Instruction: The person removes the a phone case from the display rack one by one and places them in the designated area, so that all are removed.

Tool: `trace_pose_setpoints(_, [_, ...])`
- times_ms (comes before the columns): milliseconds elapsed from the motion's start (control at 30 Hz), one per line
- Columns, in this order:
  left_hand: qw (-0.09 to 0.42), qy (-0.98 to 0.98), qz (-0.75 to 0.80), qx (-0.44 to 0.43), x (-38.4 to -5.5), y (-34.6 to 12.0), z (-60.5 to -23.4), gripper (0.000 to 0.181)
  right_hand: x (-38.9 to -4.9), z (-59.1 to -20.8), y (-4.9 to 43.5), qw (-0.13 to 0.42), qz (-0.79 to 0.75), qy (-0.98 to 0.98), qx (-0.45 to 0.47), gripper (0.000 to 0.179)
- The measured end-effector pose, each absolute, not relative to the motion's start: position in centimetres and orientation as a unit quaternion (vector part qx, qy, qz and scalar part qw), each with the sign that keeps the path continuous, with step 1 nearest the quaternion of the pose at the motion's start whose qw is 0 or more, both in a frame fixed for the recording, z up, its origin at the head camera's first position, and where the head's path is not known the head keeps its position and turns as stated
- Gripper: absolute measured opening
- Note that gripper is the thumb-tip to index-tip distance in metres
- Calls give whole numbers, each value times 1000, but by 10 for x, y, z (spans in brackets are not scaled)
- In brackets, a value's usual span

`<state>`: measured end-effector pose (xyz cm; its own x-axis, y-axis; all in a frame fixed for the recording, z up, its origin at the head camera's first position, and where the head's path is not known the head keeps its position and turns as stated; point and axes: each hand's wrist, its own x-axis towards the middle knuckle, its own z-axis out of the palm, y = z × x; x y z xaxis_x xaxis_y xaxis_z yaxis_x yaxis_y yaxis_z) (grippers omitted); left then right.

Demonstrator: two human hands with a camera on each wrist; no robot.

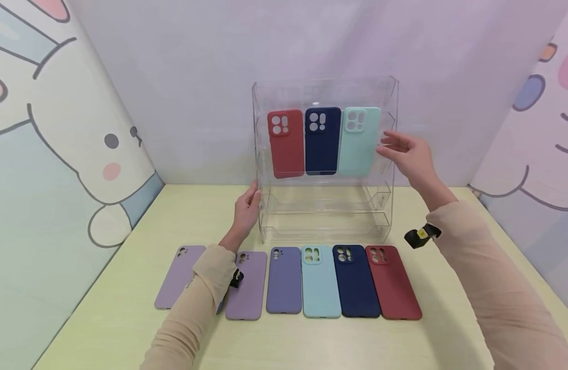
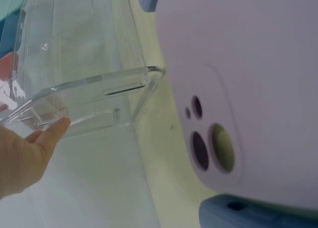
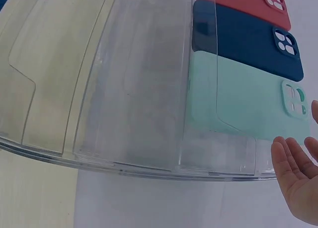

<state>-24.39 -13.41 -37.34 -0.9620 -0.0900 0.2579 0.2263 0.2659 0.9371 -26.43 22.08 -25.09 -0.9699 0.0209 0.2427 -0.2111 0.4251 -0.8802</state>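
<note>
My left hand [image 1: 247, 209] grips the left side of a clear acrylic display rack [image 1: 325, 241], its thumb against the panel edge in the left wrist view. My right hand [image 1: 408, 155] is beside the right edge of a mint phone case [image 1: 359, 154], fingers loosely spread and holding nothing. That case leans in an upper tier, to the right of a navy phone case [image 1: 322, 149] and a red phone case [image 1: 287, 154]. The red one tilts slightly. In the right wrist view, the mint case [image 3: 238, 96] shows partly through the tier's clear front.
In front of the rack lie phone cases in a row: two lilac cases [image 1: 247, 293] [image 1: 180, 277], a purple case [image 1: 284, 288], a light blue case [image 1: 322, 290], a navy case [image 1: 358, 288] and a dark red case [image 1: 395, 288]. My left sleeve [image 1: 187, 303] partly covers the row.
</note>
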Motion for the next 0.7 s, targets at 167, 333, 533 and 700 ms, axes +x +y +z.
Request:
trace_pose_setpoints(167, [132, -786, -601, -49, -244, -134, -373, 42, -272, -246, 215, 111, 549, -826, 57, 60])
trace_pose_setpoints(333, [131, -784, -605, -48, -244, -133, -373, 42, -279, -243, 210, 111, 552, -824, 55, 63])
trace_pose_setpoints(533, [131, -784, -605, -47, -243, -133, -373, 43, -288, -242, 205, 119, 536, -835, 39, 61])
trace_pose_setpoints(700, [130, -783, -607, -41, -244, -133, -374, 43, -292, -242, 202, 131, 529, -838, 29, 56])
